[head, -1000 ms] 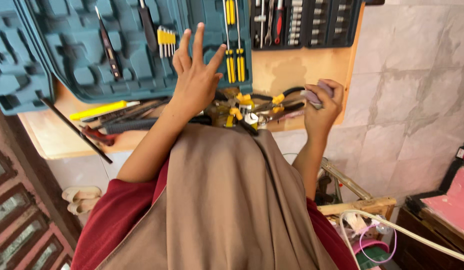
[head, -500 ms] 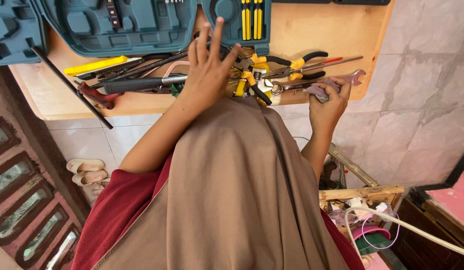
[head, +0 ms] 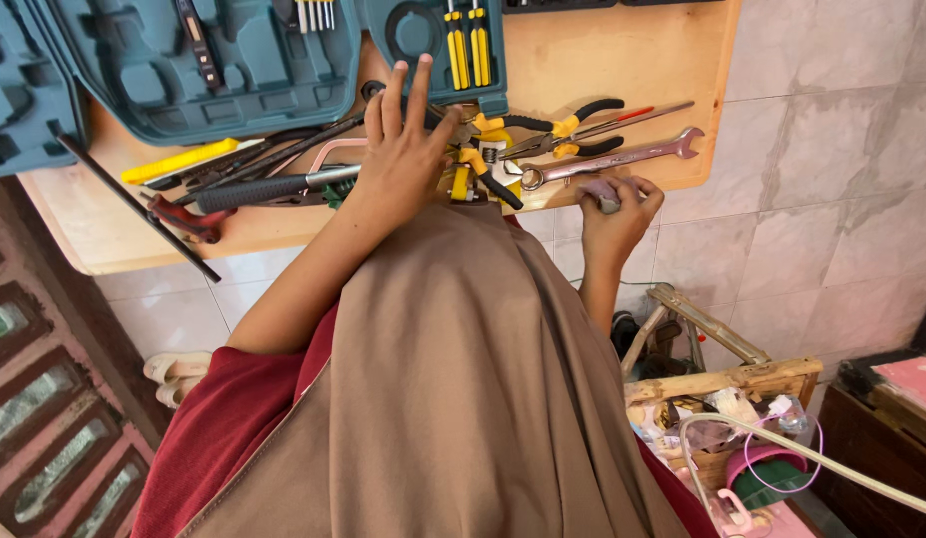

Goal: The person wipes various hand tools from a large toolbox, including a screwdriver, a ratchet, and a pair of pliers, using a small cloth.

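My left hand (head: pixel 403 149) lies palm down on a pile of tools on the wooden table (head: pixel 622 60), fingers apart and holding nothing. Its fingertips reach toward the teal tool case (head: pixel 184 70). Right of it lie black-and-yellow pliers (head: pixel 563 125) and a long silver wrench (head: pixel 608 157). My right hand (head: pixel 615 214) is curled at the table's front edge, just below the wrench, closed on a small grey object (head: pixel 601 189) that I cannot identify. A brown garment (head: pixel 463 399) hides my lower arms and body.
Yellow-handled screwdrivers (head: pixel 465 40) sit in the case. A yellow utility knife (head: pixel 179 159), a black-handled tool (head: pixel 264 187) and a long black bar (head: pixel 134 204) lie at the left. On the tiled floor stand a wooden crate (head: pixel 727 379) and pale sandals (head: pixel 174 369).
My left hand has come down from raised and spread onto the tool pile. My right hand has dropped from the wrench's end to the table edge below it.
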